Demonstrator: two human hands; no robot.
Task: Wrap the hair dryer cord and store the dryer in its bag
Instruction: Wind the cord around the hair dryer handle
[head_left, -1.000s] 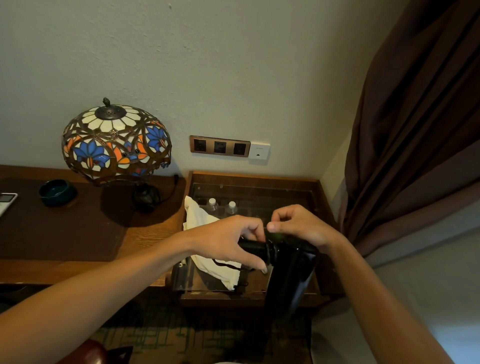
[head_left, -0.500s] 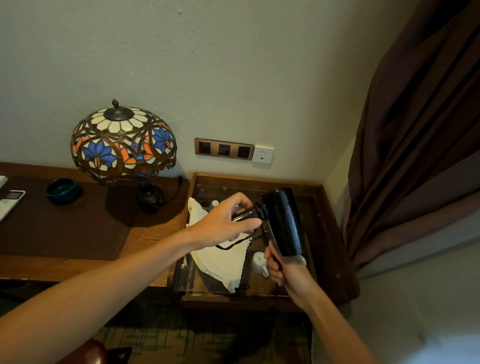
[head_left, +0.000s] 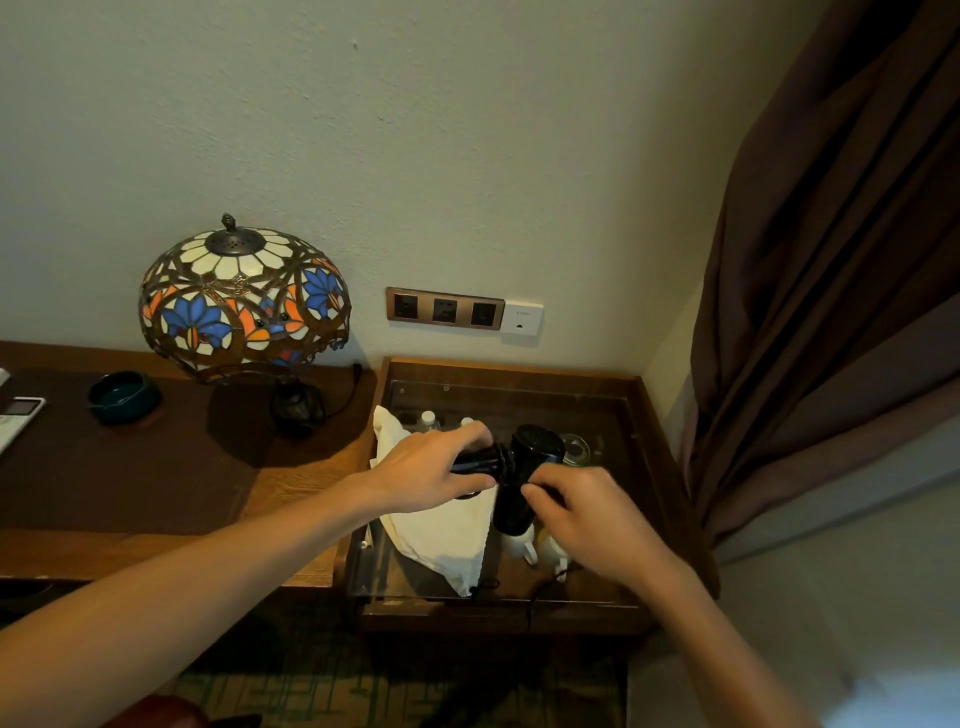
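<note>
Just right of the frame's centre, the black hair dryer (head_left: 524, 480) is held above the glass-topped counter (head_left: 613, 415), its barrel running from upper right to lower left. The left hand (head_left: 431, 475) has its grip clenched around the cord-wrapped handle, while the right hand (head_left: 582, 512) grasps the lower part of the barrel. The cream bag (head_left: 441, 530) lies flat on the glass under the left hand, with a stained-glass lamp (head_left: 241, 301) at centre left.
</note>
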